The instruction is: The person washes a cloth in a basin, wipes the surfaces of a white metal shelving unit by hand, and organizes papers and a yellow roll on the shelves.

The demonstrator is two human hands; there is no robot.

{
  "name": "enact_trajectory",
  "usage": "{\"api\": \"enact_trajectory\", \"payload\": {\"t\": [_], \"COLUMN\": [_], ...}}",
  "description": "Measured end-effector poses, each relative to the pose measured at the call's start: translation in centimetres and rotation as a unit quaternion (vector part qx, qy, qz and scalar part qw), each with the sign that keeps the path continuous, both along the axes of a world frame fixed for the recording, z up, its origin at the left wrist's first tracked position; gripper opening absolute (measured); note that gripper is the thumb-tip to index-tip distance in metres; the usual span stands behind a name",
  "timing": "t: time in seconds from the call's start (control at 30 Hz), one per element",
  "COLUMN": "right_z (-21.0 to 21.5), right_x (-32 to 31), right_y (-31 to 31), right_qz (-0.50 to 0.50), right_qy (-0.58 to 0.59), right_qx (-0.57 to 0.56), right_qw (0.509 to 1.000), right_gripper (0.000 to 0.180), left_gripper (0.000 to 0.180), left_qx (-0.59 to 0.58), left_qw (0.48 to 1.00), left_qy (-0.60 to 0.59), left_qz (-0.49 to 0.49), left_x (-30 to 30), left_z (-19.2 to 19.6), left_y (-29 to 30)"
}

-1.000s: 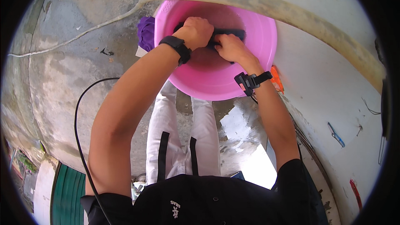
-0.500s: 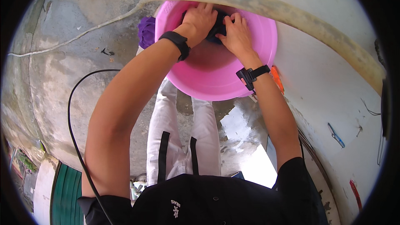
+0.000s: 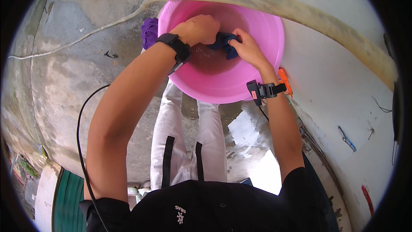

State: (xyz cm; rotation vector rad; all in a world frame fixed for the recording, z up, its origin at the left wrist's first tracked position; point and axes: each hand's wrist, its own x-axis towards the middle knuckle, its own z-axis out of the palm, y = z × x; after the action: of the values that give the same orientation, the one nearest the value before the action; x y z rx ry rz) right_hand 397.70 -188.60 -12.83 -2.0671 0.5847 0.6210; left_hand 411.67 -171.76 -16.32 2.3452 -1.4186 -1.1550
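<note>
Two hands, left hand (image 3: 198, 29) and right hand (image 3: 248, 48), are showing, each wrist wearing one black band. One pink basin (image 3: 257, 81) is holding one dark blue cloth (image 3: 226, 43). One purple cloth (image 3: 149, 32) and one thick hose (image 3: 300, 13) are lying alongside.

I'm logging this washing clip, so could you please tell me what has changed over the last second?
Both hands, left hand and right hand, keep gripping the dark blue cloth, rubbing it back and forth in the water. The pink basin, hose and purple cloth stayed put.
</note>
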Motion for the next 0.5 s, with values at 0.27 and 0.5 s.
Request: {"api": "enact_trajectory", "payload": {"t": [0.27,0.5], "right_z": [2.4,3.6], "right_x": [-1.6,-1.2], "right_y": [0.9,1.4], "right_qz": [-0.420,-0.522], "right_qy": [-0.144,-0.158], "right_qx": [0.394,0.464], "right_qw": [0.804,0.698], "right_gripper": [0.016,0.032], "left_gripper": [0.049,0.062], "left_qx": [-0.280,-0.363], "left_qw": [0.897,0.865], "left_qy": [0.203,0.055], "left_qz": [0.275,0.342], "left_x": [-4.4,-7.4], "left_z": [3.1,3.9], "left_y": [0.4,1.3]}}
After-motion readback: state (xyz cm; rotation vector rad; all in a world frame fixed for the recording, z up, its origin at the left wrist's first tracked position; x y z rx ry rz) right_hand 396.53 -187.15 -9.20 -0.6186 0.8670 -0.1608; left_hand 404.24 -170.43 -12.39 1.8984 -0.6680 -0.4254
